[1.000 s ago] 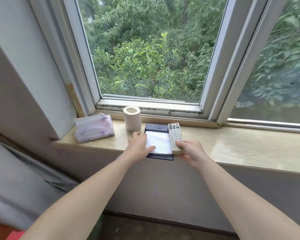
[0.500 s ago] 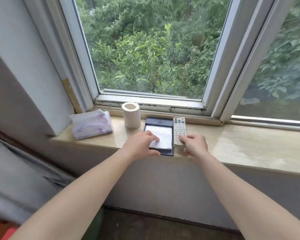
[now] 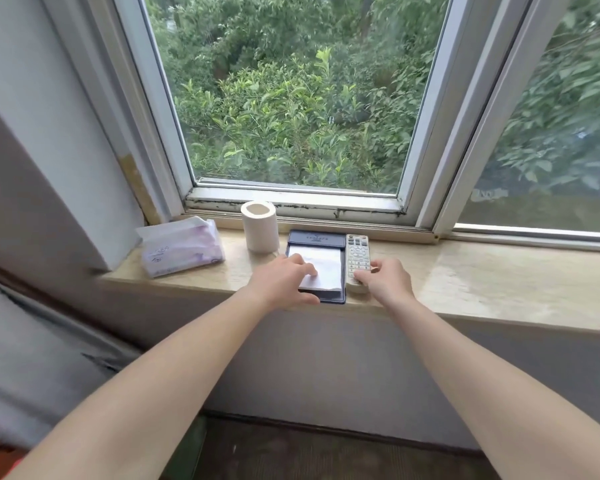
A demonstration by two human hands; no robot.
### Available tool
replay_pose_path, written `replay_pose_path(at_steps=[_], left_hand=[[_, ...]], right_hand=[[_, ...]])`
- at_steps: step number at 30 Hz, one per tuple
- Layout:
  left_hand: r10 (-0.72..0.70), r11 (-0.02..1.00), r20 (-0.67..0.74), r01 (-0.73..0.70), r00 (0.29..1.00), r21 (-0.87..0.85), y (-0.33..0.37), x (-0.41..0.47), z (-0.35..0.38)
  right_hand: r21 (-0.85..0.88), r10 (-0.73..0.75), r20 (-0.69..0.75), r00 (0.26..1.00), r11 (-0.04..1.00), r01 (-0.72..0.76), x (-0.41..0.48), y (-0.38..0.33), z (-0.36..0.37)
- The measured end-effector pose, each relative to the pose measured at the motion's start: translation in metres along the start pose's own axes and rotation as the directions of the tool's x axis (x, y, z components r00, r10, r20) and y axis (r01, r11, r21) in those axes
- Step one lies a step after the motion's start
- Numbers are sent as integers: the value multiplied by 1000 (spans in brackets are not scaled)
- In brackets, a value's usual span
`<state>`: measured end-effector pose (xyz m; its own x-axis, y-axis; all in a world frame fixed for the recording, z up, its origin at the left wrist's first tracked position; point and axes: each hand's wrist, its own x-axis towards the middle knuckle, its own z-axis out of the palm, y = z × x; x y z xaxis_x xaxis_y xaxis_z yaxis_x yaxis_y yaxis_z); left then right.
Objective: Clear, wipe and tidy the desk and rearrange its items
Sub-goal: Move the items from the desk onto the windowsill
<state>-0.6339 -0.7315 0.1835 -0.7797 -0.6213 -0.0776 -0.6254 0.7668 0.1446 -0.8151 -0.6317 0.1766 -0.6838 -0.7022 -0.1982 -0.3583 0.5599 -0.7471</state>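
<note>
On the marble window sill lies a dark blue notepad holder with white paper. My left hand rests on the paper's near left part, fingers on top and thumb along the holder's front edge. A pale remote control lies lengthwise against the holder's right side. My right hand grips the remote's near end with curled fingers. A toilet paper roll stands upright just left of the holder. A soft tissue pack lies at the sill's left end.
The window frame runs along the back of the sill. A grey wall corner juts out beside the tissue pack. The sill continues bare to the right of my right hand. Below the sill are a wall and dark floor.
The remote went from slanted over the holder's right edge to straight beside it. My left hand slid rightward over the paper. The view shifted slightly.
</note>
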Motion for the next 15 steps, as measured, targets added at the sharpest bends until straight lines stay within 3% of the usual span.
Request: replay_pose_path(at_steps=[8,15], left_hand=[[53,994,-38,-49,998,98,2,-9,0],[-4,996,-96,12,995,86,-21,-44,-14]], right_hand=[[-240,-228,-18,974,946,217,-15,-17,-2],[-286,-456,129,881,833,473,-42,-49,22]])
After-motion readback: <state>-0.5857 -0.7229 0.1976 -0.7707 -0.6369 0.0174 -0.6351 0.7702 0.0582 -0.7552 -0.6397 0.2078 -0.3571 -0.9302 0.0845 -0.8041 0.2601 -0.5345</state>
